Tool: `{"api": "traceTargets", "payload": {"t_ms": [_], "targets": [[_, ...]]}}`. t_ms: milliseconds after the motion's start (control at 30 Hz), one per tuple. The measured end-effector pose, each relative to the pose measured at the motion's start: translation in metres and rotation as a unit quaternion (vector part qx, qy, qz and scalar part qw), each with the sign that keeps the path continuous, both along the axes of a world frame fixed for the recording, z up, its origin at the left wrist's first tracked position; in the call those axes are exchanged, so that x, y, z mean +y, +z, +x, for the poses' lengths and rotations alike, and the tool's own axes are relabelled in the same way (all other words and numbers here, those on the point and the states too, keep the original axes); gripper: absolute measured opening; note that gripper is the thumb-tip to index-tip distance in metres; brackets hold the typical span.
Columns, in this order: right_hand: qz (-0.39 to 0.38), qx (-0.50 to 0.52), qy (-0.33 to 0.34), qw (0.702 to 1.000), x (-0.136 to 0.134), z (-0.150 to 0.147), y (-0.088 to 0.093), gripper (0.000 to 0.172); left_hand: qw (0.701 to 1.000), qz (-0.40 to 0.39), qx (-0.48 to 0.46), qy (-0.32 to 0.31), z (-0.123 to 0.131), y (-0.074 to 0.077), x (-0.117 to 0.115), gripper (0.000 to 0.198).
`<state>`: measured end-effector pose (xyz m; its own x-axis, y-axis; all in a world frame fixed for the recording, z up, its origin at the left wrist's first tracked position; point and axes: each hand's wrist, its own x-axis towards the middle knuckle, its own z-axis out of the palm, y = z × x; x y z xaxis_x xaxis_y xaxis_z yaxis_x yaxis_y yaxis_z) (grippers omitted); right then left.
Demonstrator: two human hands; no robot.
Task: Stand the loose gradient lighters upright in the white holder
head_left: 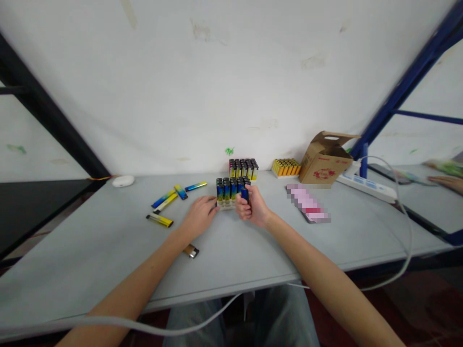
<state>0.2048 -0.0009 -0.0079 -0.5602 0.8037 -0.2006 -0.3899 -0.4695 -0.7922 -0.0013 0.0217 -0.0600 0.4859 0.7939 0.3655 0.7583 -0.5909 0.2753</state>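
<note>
My right hand (252, 206) is closed around a dark blue lighter (245, 194), held upright with the thumb near its top. Right beside it stands a pale tray (227, 207) filled with several rows of blue, green and yellow lighters (226, 189) with black tops. My left hand (199, 216) rests at the left end of this tray, fingers bent against its edge; the fingertips are partly hidden. Loose lighters lie left of that hand, among them a yellow one (159, 220) and a blue-and-yellow one (196, 186). Under my left wrist a brown-orange lighter (191, 250) partly shows.
A second lighter pack (244, 168) and a tray of yellow-orange lighters (287, 167) stand by the wall. An open cardboard box (324, 161), a power strip (367, 187) and a pink blurred phone-like object (307, 202) are to the right. A white case (123, 181) sits left; a cable (162, 330) crosses in front.
</note>
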Motion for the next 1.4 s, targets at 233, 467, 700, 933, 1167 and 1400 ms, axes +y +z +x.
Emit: {"api": "traceTargets", "payload": {"t_ms": [233,467,700,933,1167,1400], "targets": [[0.032,-0.018,-0.01,0.999,0.0,0.002,-0.001,0.04,1.0,0.001,0.018,0.002,0.0,0.002,-0.002,0.033],[0.025,-0.066,-0.014,0.997,-0.001,-0.005,-0.004,0.038,1.0,0.01,0.002,0.006,0.0,0.0,-0.002,0.03],[0.024,-0.08,-0.024,0.996,-0.001,-0.006,-0.008,0.036,1.0,0.015,0.009,0.012,-0.004,-0.003,-0.002,0.033],[0.026,-0.057,-0.016,0.998,0.001,-0.004,-0.009,0.038,1.0,0.016,-0.001,0.008,-0.009,-0.004,0.0,0.034],[0.064,-0.069,-0.067,0.993,-0.001,-0.007,-0.008,0.04,1.0,0.005,-0.004,0.008,-0.01,-0.004,0.001,0.035],[0.219,-0.118,-0.149,0.957,0.005,-0.009,-0.022,0.031,1.0,0.007,-0.006,0.009,-0.009,0.0,-0.003,0.039]]}}
